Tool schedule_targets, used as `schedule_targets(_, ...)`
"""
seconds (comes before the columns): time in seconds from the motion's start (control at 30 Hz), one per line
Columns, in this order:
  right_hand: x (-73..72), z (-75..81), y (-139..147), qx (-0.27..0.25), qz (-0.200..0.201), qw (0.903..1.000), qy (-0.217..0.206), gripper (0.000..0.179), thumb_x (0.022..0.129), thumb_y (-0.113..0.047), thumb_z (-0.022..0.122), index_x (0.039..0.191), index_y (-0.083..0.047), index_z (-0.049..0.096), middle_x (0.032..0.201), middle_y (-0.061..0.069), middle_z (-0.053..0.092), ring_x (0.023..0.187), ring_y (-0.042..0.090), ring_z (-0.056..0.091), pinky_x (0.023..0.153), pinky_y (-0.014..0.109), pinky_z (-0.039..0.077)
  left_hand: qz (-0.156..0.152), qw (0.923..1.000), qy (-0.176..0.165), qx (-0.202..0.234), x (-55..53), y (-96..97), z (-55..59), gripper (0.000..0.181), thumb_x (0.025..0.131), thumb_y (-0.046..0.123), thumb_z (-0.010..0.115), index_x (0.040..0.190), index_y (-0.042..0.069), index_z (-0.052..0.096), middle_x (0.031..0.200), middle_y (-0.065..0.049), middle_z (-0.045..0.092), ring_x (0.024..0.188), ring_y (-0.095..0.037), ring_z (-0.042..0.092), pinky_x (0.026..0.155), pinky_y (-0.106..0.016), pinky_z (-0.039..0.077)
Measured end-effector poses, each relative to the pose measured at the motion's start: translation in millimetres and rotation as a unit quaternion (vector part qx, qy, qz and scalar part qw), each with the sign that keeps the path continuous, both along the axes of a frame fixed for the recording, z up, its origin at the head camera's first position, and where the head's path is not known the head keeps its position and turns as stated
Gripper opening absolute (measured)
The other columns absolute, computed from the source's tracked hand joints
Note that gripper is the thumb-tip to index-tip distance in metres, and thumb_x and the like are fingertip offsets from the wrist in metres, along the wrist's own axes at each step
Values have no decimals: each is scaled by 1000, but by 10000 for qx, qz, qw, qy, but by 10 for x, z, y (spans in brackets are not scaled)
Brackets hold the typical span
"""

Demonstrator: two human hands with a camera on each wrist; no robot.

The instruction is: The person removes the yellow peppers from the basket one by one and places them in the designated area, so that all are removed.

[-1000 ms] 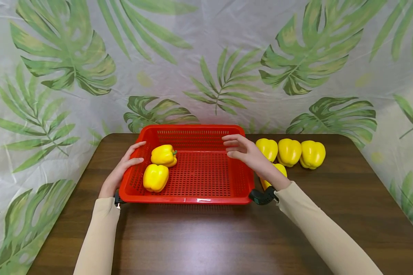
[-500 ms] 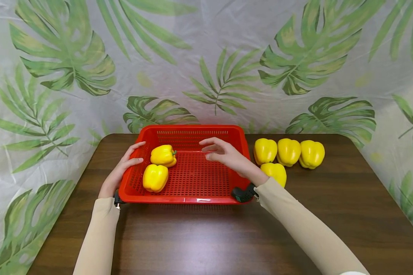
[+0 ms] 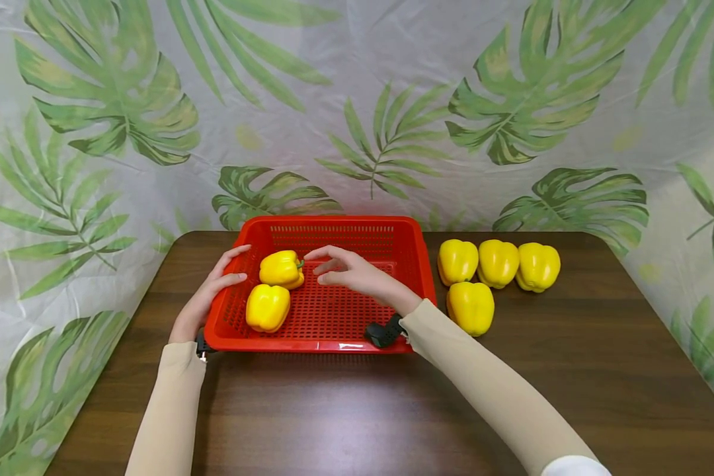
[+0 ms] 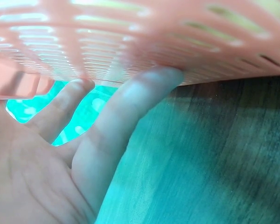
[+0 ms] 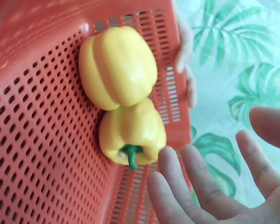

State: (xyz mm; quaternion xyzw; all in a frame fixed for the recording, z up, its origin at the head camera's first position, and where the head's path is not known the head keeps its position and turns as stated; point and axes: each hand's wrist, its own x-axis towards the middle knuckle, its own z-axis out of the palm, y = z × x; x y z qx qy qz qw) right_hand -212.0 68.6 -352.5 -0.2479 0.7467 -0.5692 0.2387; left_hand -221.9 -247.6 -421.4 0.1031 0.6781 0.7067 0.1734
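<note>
A red perforated plastic basket [image 3: 339, 346] holds two yellow bell peppers at its left end. The one nearer the back [image 3: 281, 269] shows a green stem; the other [image 3: 268, 308] lies in front, touching it. My left hand [image 3: 205, 291] rests against the basket's left side, and the left wrist view has its extended fingers [image 4: 144, 93] touching the slotted outer wall. My right hand [image 3: 357, 272] is over the basket, fingers spread and loosely bent, holding nothing. Its fingertips [image 5: 168, 158] come close to the stemmed pepper in the right wrist view; contact cannot be told.
Right of the basket, several yellow bell peppers [image 3: 498, 264] stand on the brown wooden table [image 3: 333, 410], with one [image 3: 471, 309] in front of the row. A leaf-patterned cloth [image 3: 387, 99] hangs behind the table's back edge.
My right hand has moved left from the basket's right side to near the stemmed pepper, uncovering the front loose pepper on the table. The left hand and basket have stayed in place.
</note>
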Motion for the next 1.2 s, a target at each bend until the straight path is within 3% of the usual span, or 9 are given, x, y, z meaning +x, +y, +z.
schedule_targets(0.27,-83,-52,-164,241,375,9973,-589,42,96,-12,53,138,-15,47,117,12,58,102,23,58,94,39,46,31,10000,25,-91,-5,-8,4,57,100,12,40,151,24,18,151,-13,17,127,-36,33,89,-35,49)
schedule_targets(0.4,-132,-94,-216,293,502,9952,-789,43,97,-13,53,140,-14,46,125,17,55,103,25,59,97,45,44,13,10000,35,-82,-4,-16,7,57,100,12,39,151,24,18,151,-13,16,126,-36,33,89,-35,49)
schedule_targets(0.53,-175,-142,-261,360,587,9925,-1013,46,96,-13,53,141,-13,44,131,18,51,112,37,55,99,52,40,20,10000,24,-84,2,-13,8,57,100,12,39,151,24,17,151,-13,16,126,-36,34,89,-35,49)
schedule_targets(0.7,-213,-198,-315,615,708,9893,-1114,48,96,-12,54,142,-14,43,138,19,44,117,43,51,99,53,40,15,10000,10,-92,11,4,16,57,100,13,39,152,24,17,151,-14,16,127,-37,33,89,-35,49)
schedule_targets(0.9,-230,-271,-398,935,1022,9853,-1004,51,95,-14,56,144,-13,40,148,15,32,115,40,54,97,50,43,-11,9999,1,-124,11,5,20,57,101,14,39,152,25,17,151,-13,17,127,-37,33,89,-34,49)
schedule_targets(1.2,-198,-316,-579,1304,1272,9772,-1089,56,96,-16,57,147,-20,35,130,11,44,108,39,55,91,49,45,-39,9999,3,-111,15,3,17,57,101,15,39,152,25,16,150,-14,18,125,-35,36,89,-35,50)
